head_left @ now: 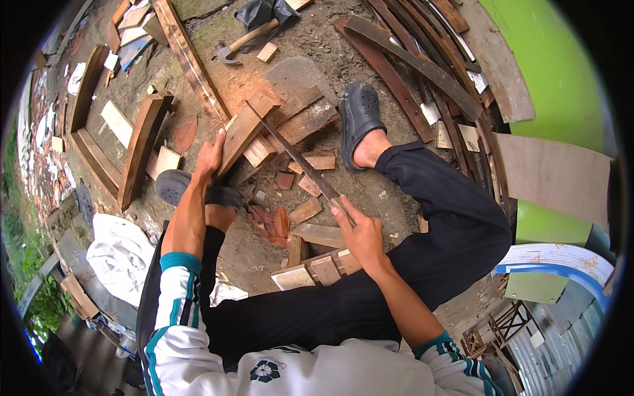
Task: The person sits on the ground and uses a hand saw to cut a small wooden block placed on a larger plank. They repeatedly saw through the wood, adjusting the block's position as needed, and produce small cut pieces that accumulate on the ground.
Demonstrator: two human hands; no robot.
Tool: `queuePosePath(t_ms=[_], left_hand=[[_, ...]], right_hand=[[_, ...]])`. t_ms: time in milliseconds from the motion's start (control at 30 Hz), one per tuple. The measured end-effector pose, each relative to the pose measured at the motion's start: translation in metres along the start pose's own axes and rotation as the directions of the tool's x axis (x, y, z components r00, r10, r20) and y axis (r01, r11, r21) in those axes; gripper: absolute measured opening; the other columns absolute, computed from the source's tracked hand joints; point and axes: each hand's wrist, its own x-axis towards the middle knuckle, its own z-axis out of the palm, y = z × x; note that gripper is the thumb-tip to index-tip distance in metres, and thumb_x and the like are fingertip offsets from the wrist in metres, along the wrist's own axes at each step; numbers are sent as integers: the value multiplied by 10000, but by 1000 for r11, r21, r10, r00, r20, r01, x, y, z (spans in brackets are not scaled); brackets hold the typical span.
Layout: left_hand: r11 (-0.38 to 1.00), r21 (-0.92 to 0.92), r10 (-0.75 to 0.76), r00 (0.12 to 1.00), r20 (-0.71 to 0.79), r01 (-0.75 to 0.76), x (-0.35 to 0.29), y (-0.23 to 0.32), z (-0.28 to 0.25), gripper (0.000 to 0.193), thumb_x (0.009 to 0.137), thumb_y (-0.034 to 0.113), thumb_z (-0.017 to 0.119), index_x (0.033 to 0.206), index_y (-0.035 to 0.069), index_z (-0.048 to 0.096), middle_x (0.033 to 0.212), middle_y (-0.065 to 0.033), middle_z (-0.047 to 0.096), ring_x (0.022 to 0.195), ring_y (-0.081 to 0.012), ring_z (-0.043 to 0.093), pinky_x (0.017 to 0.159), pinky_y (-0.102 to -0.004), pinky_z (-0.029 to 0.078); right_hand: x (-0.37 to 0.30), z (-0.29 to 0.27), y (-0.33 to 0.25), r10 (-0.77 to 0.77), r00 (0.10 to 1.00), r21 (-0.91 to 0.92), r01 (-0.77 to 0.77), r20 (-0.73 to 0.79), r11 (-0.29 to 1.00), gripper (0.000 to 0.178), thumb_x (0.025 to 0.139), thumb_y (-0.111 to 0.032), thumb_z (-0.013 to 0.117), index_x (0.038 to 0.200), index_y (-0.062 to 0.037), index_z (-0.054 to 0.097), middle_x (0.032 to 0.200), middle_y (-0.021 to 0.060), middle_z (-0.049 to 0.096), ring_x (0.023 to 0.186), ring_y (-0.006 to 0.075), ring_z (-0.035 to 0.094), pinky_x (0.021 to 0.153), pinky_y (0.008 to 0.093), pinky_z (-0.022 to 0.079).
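Note:
My left hand [210, 157] is closed around the near left end of a short brown wooden block [246, 134], which is tilted on other timber pieces [304, 117]. In my right hand [362, 232] is the handle end of a narrow, dark handsaw [300, 160]. Its blade points up and to the left, with the tip over the far part of the block. Whether the teeth bite into the wood I cannot tell. Orange sawdust [247, 82] covers the ground just beyond the block.
A hammer [247, 41] lies beyond, by a black plastic bag [264, 13]. Curved wooden frames [142, 148] stand on the left, near a white cloth [119, 254]. Long dark planks [416, 66] are piled at the right. Wood offcuts [307, 210] lie between my legs.

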Motion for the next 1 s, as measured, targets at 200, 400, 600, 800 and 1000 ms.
queuePosePath(t_ms=[200,400,600,800,1000], left_hand=[[999,-21,43,998,37,-42,4,26,-8,1049,927,807,332,874,-183,676,836,-382,644,928,-403,677,901,-503,454],[1000,4,-10,999,51,10,-5,15,-3,1046,936,795,323,909,-193,665,864,-407,638,942,-439,672,910,-514,448],[998,-53,35,998,61,-32,-2,27,-5,1041,930,798,322,1024,-177,676,964,-405,663,1007,-447,667,966,-494,438],[999,-25,-30,996,87,32,-10,22,0,1052,935,797,318,1043,-188,668,968,-393,663,1032,-414,661,981,-475,435],[997,-71,22,994,111,-14,0,29,-1,1051,939,793,315,1045,-192,665,988,-423,652,1056,-433,657,981,-485,433]], right_hand=[[95,52,-61,-109,992,-16,108,-68,994,485,1038,-347,579,1319,46,621,655,260,662,520,268,668,496,413,502],[7,-1,-11,-75,995,80,81,-66,993,518,1011,-395,598,1359,-12,605,768,253,704,680,370,725,618,484,560],[96,45,-41,-62,997,63,64,-35,996,518,1028,-405,589,1337,9,626,550,225,581,440,237,575,489,425,445],[-14,4,26,-134,976,18,139,-169,990,447,988,-348,643,1266,0,678,779,281,697,717,395,732,643,519,553],[85,42,-35,4,1000,28,-3,-14,1000,507,1002,-418,602,1277,4,664,772,294,685,763,416,725,660,482,561]])
